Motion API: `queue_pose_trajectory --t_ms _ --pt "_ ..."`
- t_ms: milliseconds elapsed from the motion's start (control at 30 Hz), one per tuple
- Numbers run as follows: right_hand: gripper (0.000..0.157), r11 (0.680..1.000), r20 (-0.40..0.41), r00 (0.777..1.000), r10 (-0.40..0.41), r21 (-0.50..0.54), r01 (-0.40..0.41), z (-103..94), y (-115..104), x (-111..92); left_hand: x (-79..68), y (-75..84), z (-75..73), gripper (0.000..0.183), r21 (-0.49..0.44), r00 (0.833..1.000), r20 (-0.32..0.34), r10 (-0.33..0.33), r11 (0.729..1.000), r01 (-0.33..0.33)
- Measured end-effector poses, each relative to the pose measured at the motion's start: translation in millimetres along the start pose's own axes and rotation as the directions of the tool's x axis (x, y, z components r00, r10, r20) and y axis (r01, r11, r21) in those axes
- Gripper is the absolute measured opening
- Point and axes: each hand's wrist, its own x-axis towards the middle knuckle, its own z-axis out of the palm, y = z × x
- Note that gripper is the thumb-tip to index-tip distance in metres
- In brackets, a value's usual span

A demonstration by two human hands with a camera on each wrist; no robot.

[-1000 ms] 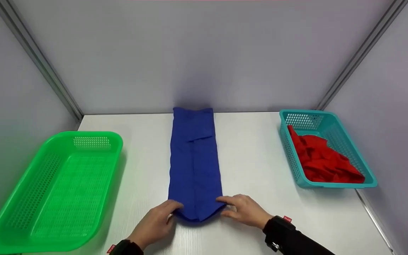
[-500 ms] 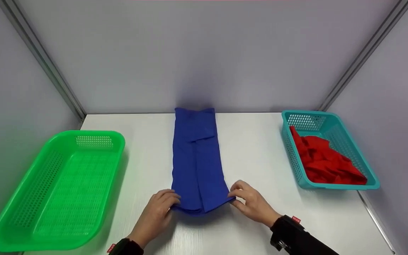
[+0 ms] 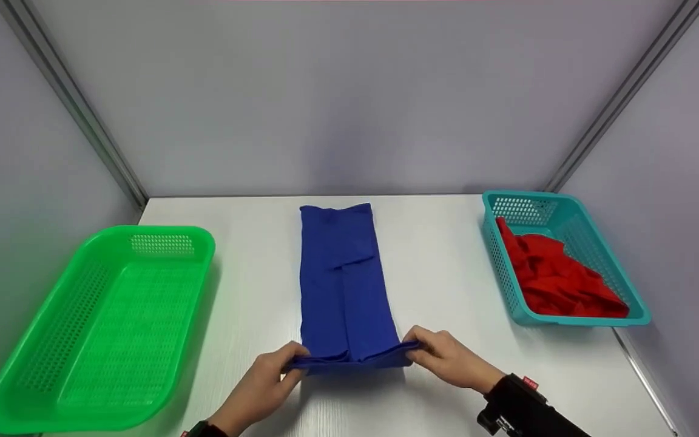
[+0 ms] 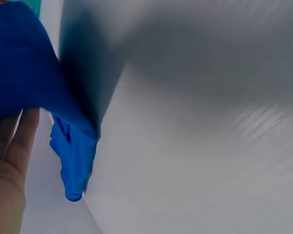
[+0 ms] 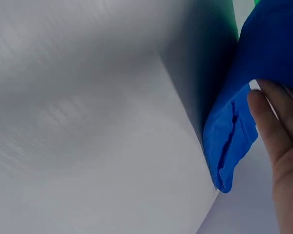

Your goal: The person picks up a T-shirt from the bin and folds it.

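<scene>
A blue garment, folded into a long narrow strip with a seam down its middle, lies lengthwise on the white table. Its near end is lifted. The left hand pinches the left corner of that end between thumb and fingers, and the right hand pinches the right corner. In the left wrist view the fingers go behind the raised blue cloth. The right wrist view shows much the same, with fingers behind the cloth and the rest of the strip trailing away along the table.
To the left stands a green plastic basket with nothing in it. A teal basket at the right holds a crumpled red cloth. Grey panels enclose the white table at the back and both sides.
The near end of the blue garment has come up off the table in both hands. Its far end has slid from the back wall toward the person. Both baskets stay in place.
</scene>
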Motion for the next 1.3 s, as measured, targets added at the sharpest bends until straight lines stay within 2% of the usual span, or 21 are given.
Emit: queue_pose_trajectory --t_ms 67,133,200,267,367,400,467,567,667,767,800,867,967,1067,1133,1233,1300 --pt "0.006 0.998 0.059 0.998 0.014 0.065 -0.018 -3.2 -4 -2 -2.2 2.8 -3.5 0.014 -0.075 0.997 0.075 -0.031 0.997 0.037" --pt "0.008 0.989 0.125 0.991 0.037 0.137 -0.054 -6.2 -8 -2 -4.1 6.1 -7.5 0.011 -0.151 0.985 0.159 -0.065 0.984 0.089" --pt "0.012 0.969 0.196 0.978 0.064 0.224 -0.108 -8.5 -11 -2 -5.6 9.3 -10.9 0.010 -0.220 0.965 0.244 -0.092 0.964 0.148" --pt "0.016 0.936 0.265 0.961 0.084 0.311 -0.167 -9.7 -12 -2 -6.2 12.5 -14.1 0.010 -0.283 0.938 0.323 -0.124 0.933 0.221" --pt "0.022 0.887 0.317 0.939 0.130 0.387 -0.253 -10.2 -12 0 -3.3 15.0 -17.1 0.012 -0.310 0.911 0.370 -0.183 0.900 0.306" --pt "0.023 0.880 0.311 0.938 0.156 0.388 -0.275 -10.4 -12 2 -1.1 14.6 -17.5 0.012 -0.310 0.909 0.364 -0.205 0.893 0.326" --pt "0.021 0.894 0.244 0.945 0.216 0.339 -0.292 -10.7 -11 7 4.6 13.0 -17.9 0.015 -0.279 0.918 0.311 -0.246 0.899 0.336" --pt "0.014 0.935 0.073 0.956 0.283 0.200 -0.292 -11.2 -6 18 16.4 7.8 -15.3 0.021 -0.165 0.951 0.170 -0.259 0.944 0.286" --pt "0.009 0.964 -0.088 0.960 0.265 0.023 -0.264 -10.3 3 33 30.0 1.6 -10.2 0.025 -0.019 0.967 0.031 -0.252 0.967 0.253" --pt "0.006 0.967 -0.182 0.959 0.215 -0.099 -0.236 -9.0 11 47 44.1 -7.5 -4.7 0.027 0.040 0.964 -0.065 -0.258 0.964 0.261" --pt "0.005 0.965 -0.198 0.957 0.211 -0.116 -0.236 -8.7 13 51 48.6 -10.8 -3.3 0.028 0.035 0.960 -0.086 -0.267 0.962 0.271" --pt "0.006 0.965 -0.206 0.951 0.230 -0.080 -0.251 -8.5 18 58 56.6 -17.2 -1.3 0.030 -0.011 0.947 -0.118 -0.300 0.954 0.300" --pt "0.009 0.956 -0.164 0.943 0.290 0.105 -0.275 -8.5 26 66 65.6 -26.0 0.4 0.032 -0.119 0.918 -0.135 -0.372 0.926 0.358" --pt "0.013 0.897 -0.100 0.930 0.355 0.317 -0.308 -8.0 33 72 72.3 -34.0 1.8 0.031 -0.229 0.885 -0.136 -0.446 0.883 0.410" --pt "0.015 0.848 -0.074 0.916 0.395 0.414 -0.332 -6.9 38 77 76.2 -39.3 3.3 0.030 -0.284 0.861 -0.142 -0.489 0.853 0.437" --pt "0.016 0.804 -0.076 0.889 0.451 0.466 -0.369 -3.8 45 83 81.4 -46.6 6.4 0.027 -0.319 0.822 -0.168 -0.544 0.819 0.476" --pt "0.018 0.803 -0.111 0.867 0.485 0.450 -0.391 -0.7 49 86 84.1 -51.7 9.3 0.026 -0.308 0.802 -0.186 -0.568 0.809 0.501"
